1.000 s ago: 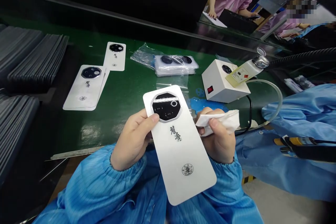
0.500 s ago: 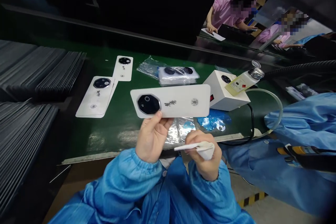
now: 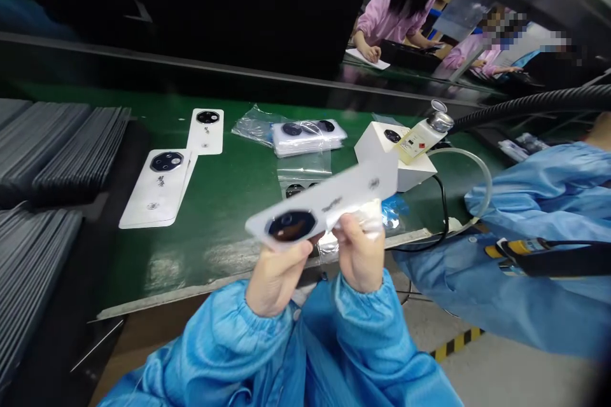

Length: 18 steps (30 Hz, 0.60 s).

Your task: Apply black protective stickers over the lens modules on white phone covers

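Note:
A white phone back cover (image 3: 356, 186) with a dark camera window is tilted over the bench edge, its right end higher. My left hand (image 3: 277, 276) is closed on its lower edge beside the camera window. In my right hand (image 3: 360, 261) is a folded white cloth (image 3: 371, 213), pinched at the cover's lower edge near the middle. The cover and cloth are slightly blurred. Behind the cover, a clear plastic bag (image 3: 304, 165) with dark round camera parts is partly hidden.
More white back covers (image 3: 147, 203) lie at left on the green bench (image 3: 229, 203). A wrapped stack (image 3: 308, 147) lies behind. A white box (image 3: 370, 146) and a pump bottle (image 3: 420, 140) stand at right. Grey stacked trays (image 3: 42, 146) fill the left. A co-worker's blue sleeve (image 3: 539, 178) is at right.
The cover has tilted, its right end rising and camera end dropping. My right hand has brought the cloth up to the cover. The whole view has shifted slightly.

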Motion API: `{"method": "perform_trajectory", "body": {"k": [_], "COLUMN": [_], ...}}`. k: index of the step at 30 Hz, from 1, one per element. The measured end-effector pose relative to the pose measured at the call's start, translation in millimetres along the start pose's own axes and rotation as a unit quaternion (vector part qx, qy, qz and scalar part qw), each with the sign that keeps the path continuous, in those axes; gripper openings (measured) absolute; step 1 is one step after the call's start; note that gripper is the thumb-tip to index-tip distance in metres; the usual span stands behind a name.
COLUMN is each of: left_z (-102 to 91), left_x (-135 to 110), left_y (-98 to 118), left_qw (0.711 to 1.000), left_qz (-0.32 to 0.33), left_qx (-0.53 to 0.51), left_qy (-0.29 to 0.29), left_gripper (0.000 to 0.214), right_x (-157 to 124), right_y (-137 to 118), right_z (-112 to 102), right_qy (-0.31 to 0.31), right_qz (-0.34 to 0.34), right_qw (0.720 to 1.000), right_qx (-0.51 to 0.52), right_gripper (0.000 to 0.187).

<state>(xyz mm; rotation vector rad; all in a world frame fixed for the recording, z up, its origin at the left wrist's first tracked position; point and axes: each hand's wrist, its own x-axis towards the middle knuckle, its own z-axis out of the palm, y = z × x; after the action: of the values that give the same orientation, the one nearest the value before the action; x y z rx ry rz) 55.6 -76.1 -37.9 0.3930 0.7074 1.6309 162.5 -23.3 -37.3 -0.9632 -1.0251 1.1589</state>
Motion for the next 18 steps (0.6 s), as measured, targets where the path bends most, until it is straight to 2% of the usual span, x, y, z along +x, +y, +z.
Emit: {"method": "perform_trajectory", "body": {"k": [3, 5, 7, 11, 15, 18], "left_z": [-13.1, -17.8, -18.0, -14.6, -15.8, -15.5], "left_x": [-1.9, -2.1, -3.0, -9.5, -13.6, -11.9], "left_y": [25.5, 41.6, 50.8, 50.5, 47.1, 48.4], "left_qw": [0.992, 0.973, 0.942, 0.888, 0.847, 0.823], "left_qz": [0.027, 0.047, 0.066, 0.133, 0.236, 0.277], "left_qx": [0.109, 0.206, 0.303, 0.414, 0.454, 0.467], "left_qy": [-0.054, -0.091, -0.126, -0.148, -0.144, -0.167], "left_gripper": [0.040, 0.029, 0.015, 0.017, 0.019, 0.017], "right_x": [6.3, 6.1, 2.7, -6.2, -10.9, -11.5], "right_y": [-11.9, -18.3, -23.3, -32.0, -39.5, -42.6], "right_z": [-22.7, -32.6, -35.2, -28.7, -23.3, -18.9], "right_qy": [-0.034, -0.082, -0.133, -0.223, -0.293, -0.322], "right_qz": [-0.008, -0.003, -0.011, -0.053, -0.056, -0.101], "right_qw": [0.999, 0.995, 0.989, 0.972, 0.948, 0.928], "right_qx": [-0.022, -0.049, -0.068, -0.058, -0.114, -0.161], "right_gripper": [0.021, 0.020, 0.018, 0.009, 0.013, 0.012]}}
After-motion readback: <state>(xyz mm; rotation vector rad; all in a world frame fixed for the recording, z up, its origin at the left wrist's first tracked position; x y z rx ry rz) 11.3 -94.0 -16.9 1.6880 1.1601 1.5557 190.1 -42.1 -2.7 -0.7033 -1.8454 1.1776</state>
